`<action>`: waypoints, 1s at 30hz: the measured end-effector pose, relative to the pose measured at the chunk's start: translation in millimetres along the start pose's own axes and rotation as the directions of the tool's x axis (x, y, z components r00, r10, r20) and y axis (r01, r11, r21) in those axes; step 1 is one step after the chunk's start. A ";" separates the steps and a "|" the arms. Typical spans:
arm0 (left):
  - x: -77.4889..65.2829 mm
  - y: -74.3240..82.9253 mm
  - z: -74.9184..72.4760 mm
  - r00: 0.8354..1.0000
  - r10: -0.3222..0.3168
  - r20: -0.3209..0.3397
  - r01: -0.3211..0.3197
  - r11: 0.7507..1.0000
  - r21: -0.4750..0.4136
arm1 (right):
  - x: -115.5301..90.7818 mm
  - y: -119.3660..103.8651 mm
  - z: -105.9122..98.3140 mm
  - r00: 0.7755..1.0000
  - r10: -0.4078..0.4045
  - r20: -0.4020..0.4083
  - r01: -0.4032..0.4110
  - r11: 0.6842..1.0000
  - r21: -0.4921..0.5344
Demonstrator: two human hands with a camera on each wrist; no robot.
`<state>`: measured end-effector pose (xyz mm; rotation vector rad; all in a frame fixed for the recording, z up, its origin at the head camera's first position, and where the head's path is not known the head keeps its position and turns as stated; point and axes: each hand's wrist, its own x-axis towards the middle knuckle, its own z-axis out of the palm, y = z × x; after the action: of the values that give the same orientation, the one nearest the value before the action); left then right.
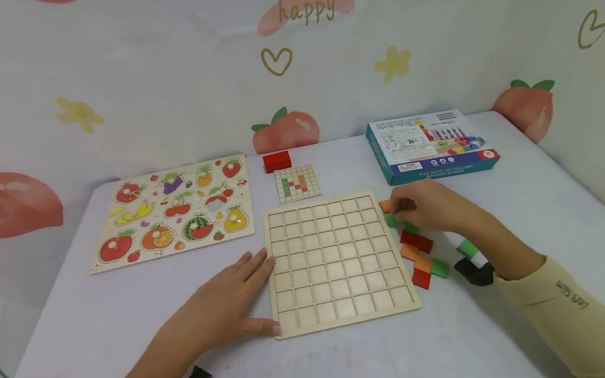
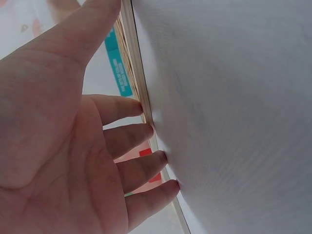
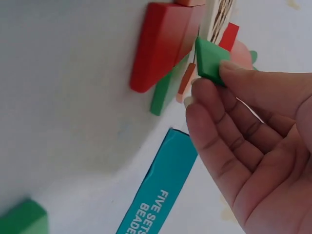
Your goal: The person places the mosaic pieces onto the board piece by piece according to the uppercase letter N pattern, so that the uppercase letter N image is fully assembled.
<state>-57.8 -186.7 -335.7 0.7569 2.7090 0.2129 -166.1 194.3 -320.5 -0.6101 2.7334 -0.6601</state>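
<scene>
A square wooden grid board (image 1: 335,258) lies flat at the middle of the table. My left hand (image 1: 231,303) rests along its left edge, fingers and thumb extended, and the left wrist view shows the fingertips (image 2: 131,107) against the board's side. Just off the board's upper right corner, my right hand (image 1: 428,205) pinches a small green tile (image 3: 211,58) between thumb and fingers. Loose tiles lie below that hand: a red one (image 1: 416,241), an orange one (image 1: 409,252), a green one (image 1: 440,268) and several others. One green tile (image 1: 468,248) sits apart near the right wrist.
Behind the board are a small card with a coloured grid pattern (image 1: 298,183) and a red block (image 1: 277,162). A wooden fruit puzzle (image 1: 169,212) lies at the back left. A teal-edged box (image 1: 434,146) stands at the back right, before a fruit-printed backdrop (image 1: 164,87).
</scene>
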 end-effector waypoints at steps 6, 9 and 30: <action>0.1 -1.4 -0.7 1.000 -0.004 0.007 0.004 1.000 -0.002 | 1.7 -7.9 -1.8 1.000 -0.002 -0.019 0.004 0.997 0.071; -0.6 -2.6 -0.7 1.000 -0.008 0.009 0.008 1.000 -0.008 | 5.6 -12.4 -1.7 1.000 0.005 -0.015 -0.003 0.989 0.148; 0.7 -4.0 4.1 1.000 0.001 -0.016 -0.001 1.000 0.001 | 49.6 -72.9 21.9 0.991 -0.094 0.094 0.046 0.906 0.421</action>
<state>-58.9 -189.5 -340.5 0.7593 2.7240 0.2189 -177.5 104.6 -311.6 -0.6186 2.3643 -1.1517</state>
